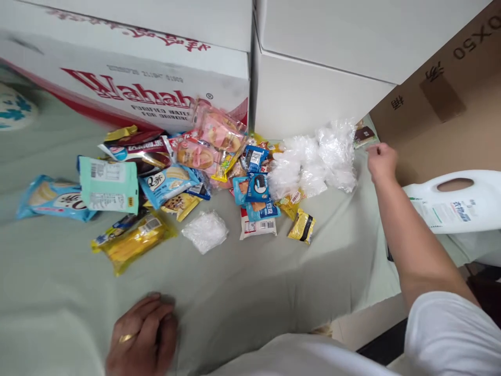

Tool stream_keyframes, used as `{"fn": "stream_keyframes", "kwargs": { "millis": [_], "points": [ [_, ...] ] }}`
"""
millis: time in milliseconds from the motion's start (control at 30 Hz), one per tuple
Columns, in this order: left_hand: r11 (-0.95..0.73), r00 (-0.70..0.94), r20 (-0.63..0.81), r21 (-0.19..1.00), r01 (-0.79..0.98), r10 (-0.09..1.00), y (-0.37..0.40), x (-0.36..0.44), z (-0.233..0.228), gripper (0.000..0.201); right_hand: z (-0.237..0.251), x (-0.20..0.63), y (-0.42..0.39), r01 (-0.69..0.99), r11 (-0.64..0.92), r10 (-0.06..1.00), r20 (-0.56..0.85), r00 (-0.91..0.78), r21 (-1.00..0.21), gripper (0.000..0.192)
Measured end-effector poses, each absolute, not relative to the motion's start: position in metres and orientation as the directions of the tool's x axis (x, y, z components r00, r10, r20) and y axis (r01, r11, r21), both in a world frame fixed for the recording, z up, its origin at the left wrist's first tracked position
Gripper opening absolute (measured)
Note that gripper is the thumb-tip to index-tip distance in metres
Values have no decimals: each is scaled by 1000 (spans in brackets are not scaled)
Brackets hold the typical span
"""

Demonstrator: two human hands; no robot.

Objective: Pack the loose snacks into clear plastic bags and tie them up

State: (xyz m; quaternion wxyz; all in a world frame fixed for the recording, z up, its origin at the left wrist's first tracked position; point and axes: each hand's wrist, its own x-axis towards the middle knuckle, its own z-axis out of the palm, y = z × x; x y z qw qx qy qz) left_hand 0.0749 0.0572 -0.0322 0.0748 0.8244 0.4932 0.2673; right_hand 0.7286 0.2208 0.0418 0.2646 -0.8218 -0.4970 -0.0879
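Observation:
My left hand [143, 334], with a gold ring, rests on the green cloth [235, 303] near the front; its fingers are curled and nothing shows in them. Far to the right my right hand [382, 163] is closed, close to a small dark red packet [364, 134]. Whether it grips anything is hidden. Left of that hand lies a heap of clear crumpled plastic bags [313, 159]. One more clear plastic bundle [205, 231] lies apart, in front of the snacks. A yellow snack pack [136, 243] is the nearest packet beyond my left hand.
Many snack packets, among them a mint-green pouch [108, 184] and a blue packet [168, 185], spread along a white Wahaha carton [156, 99]. White boxes [309, 94] and a brown carton [442, 89] stand behind. A white detergent bottle [462, 203] lies beside my right forearm.

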Motion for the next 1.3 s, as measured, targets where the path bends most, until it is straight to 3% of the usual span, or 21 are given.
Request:
{"fn": "stream_keyframes", "kwargs": {
  "millis": [67,167,267,333,467,533,600,633,700,767,800,900,1100,1300],
  "points": [
    [-535,389,401,373,758,830,58,76,-32,11,54,685,205,879,-259,783,446,435,-401,29],
    [-560,399,430,367,743,810,57,79,-31,11,85,612,200,853,28,837,479,265,-521,22],
    [-548,386,418,398,736,822,53,80,-32,11,114,544,208,806,235,859,504,89,-543,21],
    [-513,356,391,447,733,849,50,81,-32,12,119,499,210,755,366,888,447,-109,-544,20],
    [-439,299,327,563,701,896,46,83,-29,15,83,409,194,701,530,837,159,-524,-478,18],
    [-398,253,310,642,655,916,44,84,-25,17,55,371,181,789,490,846,-15,-533,-371,21],
    [-330,184,275,746,578,944,44,84,-19,17,31,343,169,868,382,892,-120,-436,-318,19],
    [-283,148,241,799,530,959,45,85,-16,16,22,334,164,883,309,921,-121,-371,-354,18],
    [-155,84,132,899,410,988,51,90,-11,11,12,322,151,805,125,980,-54,-190,-579,16],
    [-4,42,-7,966,260,999,62,102,-8,20,9,317,135,512,-74,997,-78,13,-856,12],
    [64,42,-73,982,179,996,70,110,-7,31,10,315,126,315,-168,986,-153,72,-934,15],
    [183,132,-180,983,-10,975,94,139,-1,53,16,309,101,-123,-363,928,-370,43,-924,35],
    [282,310,-215,940,-191,926,113,174,4,47,34,331,80,-418,-413,877,-477,57,-809,45],
    [425,301,-330,835,-350,895,120,181,19,55,49,389,51,-575,-259,871,-445,208,-776,40]
  ]
}}
